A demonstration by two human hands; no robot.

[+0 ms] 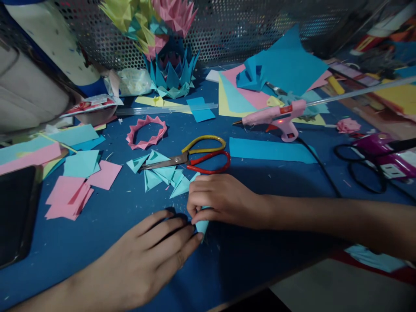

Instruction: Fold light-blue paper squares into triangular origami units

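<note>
A small piece of light blue folded paper (pixel 202 226) lies on the blue table under my fingertips. My right hand (pixel 224 199) is closed on its upper part, thumb and curled fingers hiding much of it. Stretched nearly flat on the table, my left hand (pixel 162 255) touches the paper's lower tip with its fingertips. Just beyond my right hand are several light blue folded paper triangles (pixel 164 172), with scissors (pixel 177 159) lying across them, one handle yellow and the other red. A pink ring of folded paper points (pixel 147 132) sits behind the scissors.
Pink paper squares (pixel 69 195) and a phone (pixel 16 212) lie at left. A pink glue gun (pixel 276 119), its light glowing, rests behind a blue paper strip (pixel 273 150). Folded paper flowers (pixel 170 71) stand at the back by a perforated metal panel (pixel 224 26).
</note>
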